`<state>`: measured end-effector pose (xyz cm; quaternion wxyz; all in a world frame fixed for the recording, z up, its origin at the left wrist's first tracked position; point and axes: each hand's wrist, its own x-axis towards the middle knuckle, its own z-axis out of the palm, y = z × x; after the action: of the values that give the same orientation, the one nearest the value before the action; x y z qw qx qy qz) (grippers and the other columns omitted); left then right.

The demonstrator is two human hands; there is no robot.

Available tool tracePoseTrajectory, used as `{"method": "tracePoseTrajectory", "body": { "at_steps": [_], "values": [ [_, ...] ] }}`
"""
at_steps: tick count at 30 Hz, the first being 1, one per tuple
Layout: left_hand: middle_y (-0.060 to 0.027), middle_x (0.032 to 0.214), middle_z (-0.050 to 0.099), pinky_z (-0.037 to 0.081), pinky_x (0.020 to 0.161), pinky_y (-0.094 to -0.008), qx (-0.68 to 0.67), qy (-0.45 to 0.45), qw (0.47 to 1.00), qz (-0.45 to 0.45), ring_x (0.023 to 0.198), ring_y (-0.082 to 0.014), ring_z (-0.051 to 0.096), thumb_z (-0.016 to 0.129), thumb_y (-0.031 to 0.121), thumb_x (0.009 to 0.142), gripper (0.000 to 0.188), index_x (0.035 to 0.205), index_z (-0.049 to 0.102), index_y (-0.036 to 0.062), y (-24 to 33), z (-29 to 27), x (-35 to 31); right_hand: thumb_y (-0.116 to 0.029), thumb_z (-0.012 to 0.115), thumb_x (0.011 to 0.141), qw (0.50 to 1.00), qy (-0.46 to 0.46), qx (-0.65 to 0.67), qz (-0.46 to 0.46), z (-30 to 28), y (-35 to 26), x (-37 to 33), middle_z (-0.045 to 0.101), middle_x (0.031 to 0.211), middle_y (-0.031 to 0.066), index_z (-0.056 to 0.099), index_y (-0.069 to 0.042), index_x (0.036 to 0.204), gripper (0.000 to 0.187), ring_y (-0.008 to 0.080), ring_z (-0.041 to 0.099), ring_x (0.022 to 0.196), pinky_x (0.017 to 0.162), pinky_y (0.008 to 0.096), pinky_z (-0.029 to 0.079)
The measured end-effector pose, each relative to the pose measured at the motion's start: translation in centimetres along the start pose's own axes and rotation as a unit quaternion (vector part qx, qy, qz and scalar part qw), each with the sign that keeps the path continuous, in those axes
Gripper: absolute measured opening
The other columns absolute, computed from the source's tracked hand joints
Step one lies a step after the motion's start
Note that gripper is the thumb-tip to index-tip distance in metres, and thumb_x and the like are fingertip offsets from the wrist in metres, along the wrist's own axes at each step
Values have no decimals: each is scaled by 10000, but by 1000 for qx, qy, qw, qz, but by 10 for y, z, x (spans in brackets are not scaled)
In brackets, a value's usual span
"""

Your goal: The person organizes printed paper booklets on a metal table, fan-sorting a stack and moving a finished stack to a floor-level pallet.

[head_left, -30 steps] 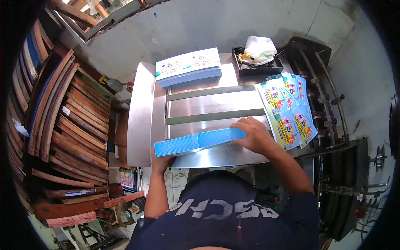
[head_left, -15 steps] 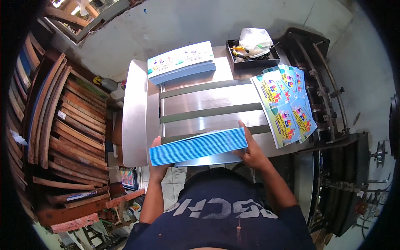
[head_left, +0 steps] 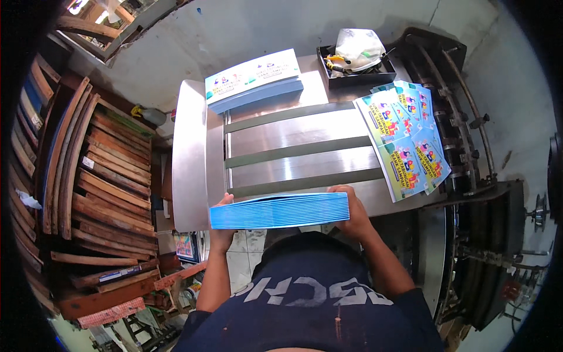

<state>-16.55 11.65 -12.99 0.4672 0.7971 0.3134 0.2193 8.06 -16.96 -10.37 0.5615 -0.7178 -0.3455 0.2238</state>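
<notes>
Between my two hands, over the near edge of the metal table, I hold a thick stack of blue-edged booklets [head_left: 280, 212], its layered edge facing me. My left hand [head_left: 221, 226] grips the left end and my right hand [head_left: 350, 212] the right end, both with fingers closed around it. A small dark gap shows near the top of the stack. Loose printed booklets [head_left: 404, 141] with colourful covers lie fanned out on the table's right side. Toward the back left, a neat pile of long printed sheets [head_left: 253, 81] rests on the table.
The metal table [head_left: 296, 155] has dark green strips across it. A black box [head_left: 358, 78] with a white bag [head_left: 359, 49] stands at the back. Machine rods [head_left: 463, 117] rise on the right. On the left, a wooden rack [head_left: 111, 188] holds many boards.
The stack has turned nearly level, its right end lowered. My right hand has moved down and its fingers have shifted onto the stack's top corner.
</notes>
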Motion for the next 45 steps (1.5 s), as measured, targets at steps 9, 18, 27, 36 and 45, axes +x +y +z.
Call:
{"method": "tracePoseTrajectory", "body": {
  "at_steps": [9,18,27,36,45],
  "values": [
    [-144,1385,536,352,1124,-394,-14,-42,999,-31,1350,-277,453,820,80,723,681,1328,513,16,4,-10,-6,-90,811,741,999,-24,-21,-35,-1,10,10,623,1038,130,544,-80,1112,457,318,638,973,837,392,508],
    [-204,1596,194,158,1191,-440,130,-185,969,101,1486,-279,181,941,437,495,1393,1549,132,20,152,-67,30,-179,770,772,997,-64,45,4,0,26,13,660,971,141,610,-80,1065,348,315,650,904,799,387,509],
    [-128,1220,517,345,1010,-500,406,-264,831,274,1158,-312,503,752,327,775,772,1445,424,127,176,69,19,-128,859,679,996,-2,52,-72,-11,2,5,579,1248,159,626,-106,1200,571,312,608,1114,919,414,493],
    [-90,1127,579,394,881,-396,341,-204,877,271,1071,-255,548,759,384,754,702,1375,524,155,178,74,21,-241,807,707,926,-48,-296,-230,-37,-56,10,614,1185,96,609,-118,1253,594,270,619,1067,921,433,475],
    [-18,953,648,422,751,-369,328,-198,876,293,872,-204,600,753,318,767,416,1128,668,130,172,70,24,-353,796,724,916,-122,-334,-187,-37,-85,29,652,1142,63,643,-103,1169,533,224,615,1063,906,394,439]
  ]
}}
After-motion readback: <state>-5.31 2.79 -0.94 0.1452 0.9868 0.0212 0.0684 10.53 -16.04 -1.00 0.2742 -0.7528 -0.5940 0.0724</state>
